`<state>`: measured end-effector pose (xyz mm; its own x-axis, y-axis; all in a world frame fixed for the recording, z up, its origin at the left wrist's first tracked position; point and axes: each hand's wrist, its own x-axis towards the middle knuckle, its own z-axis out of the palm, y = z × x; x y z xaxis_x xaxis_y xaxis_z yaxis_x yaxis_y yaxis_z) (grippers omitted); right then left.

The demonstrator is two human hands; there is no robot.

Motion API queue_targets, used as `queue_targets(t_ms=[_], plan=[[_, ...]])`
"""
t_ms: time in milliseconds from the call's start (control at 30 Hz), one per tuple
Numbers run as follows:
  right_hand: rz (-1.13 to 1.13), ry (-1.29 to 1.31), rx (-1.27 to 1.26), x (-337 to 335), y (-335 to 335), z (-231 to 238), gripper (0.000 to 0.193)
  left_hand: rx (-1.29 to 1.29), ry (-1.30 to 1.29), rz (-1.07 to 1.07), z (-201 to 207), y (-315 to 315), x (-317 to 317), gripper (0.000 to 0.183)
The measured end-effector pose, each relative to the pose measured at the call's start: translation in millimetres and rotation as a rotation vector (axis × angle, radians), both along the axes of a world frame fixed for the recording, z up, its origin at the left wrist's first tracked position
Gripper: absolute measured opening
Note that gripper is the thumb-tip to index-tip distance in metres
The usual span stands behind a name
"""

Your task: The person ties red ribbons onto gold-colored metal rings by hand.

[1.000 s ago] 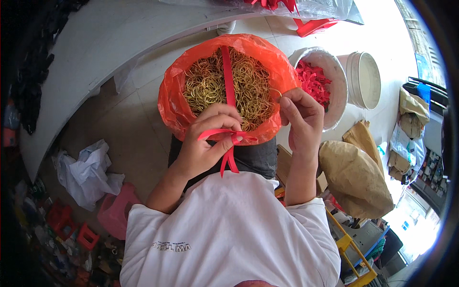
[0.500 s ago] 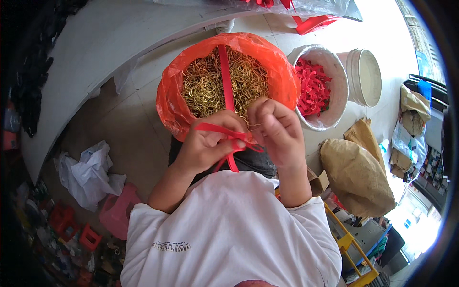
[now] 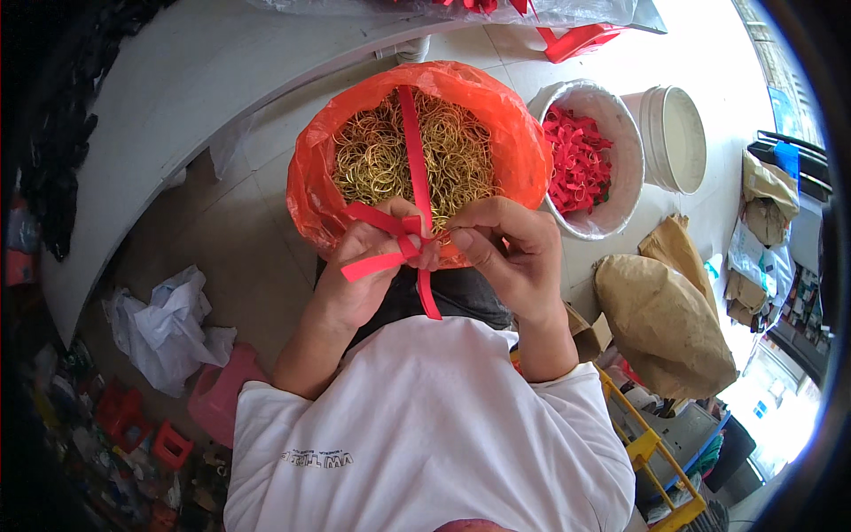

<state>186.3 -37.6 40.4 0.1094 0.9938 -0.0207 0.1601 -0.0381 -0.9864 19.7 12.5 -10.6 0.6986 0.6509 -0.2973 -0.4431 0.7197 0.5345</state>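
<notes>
My left hand (image 3: 359, 275) is closed on a short red ribbon (image 3: 372, 263), which is crossed over into a bow-like shape with its two ends pointing left. Close beside it, my right hand (image 3: 519, 253) pinches between thumb and forefinger a thin gold wire, mostly hidden by the fingertips, right against the ribbon. Both hands are over the near rim of an orange plastic bag (image 3: 310, 168) full of curled gold wire pieces (image 3: 372, 160). A long red ribbon strip (image 3: 414, 142) runs across the bag from the far rim, passes behind my left fingertips and hangs toward my lap.
Right of the bag stands a white bucket (image 3: 631, 168) of red ribbon bows (image 3: 576, 160), then another pale bucket (image 3: 683, 142). Brown sacks (image 3: 665, 319) lie at right. A grey table (image 3: 204, 71) curves along the left. White plastic (image 3: 168, 328) and a pink stool (image 3: 222, 390) are lower left.
My left hand has turned, and the short ribbon now shows a crossed shape with both ends to the left. My right fingertips have moved slightly left and down, close to the ribbon.
</notes>
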Motion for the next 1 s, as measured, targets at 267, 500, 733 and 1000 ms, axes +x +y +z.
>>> queue_targets(t_ms=[267,500,733,1000], plan=[[0.080,0.570,-0.153,3,2,-11,0.008,0.047,-0.094,-0.303,-3,0,-5,0.019],[-0.045,0.083,0.036,-7,-1,-14,0.015,-0.083,-0.034,0.058,-6,3,-1,0.021],[-0.066,0.136,-0.144,-4,-16,-4,0.019,0.440,0.341,0.125,7,2,-1,0.019],[0.035,0.569,-0.333,0,-11,6,0.008,0.803,0.424,-0.061,13,5,-3,0.014]])
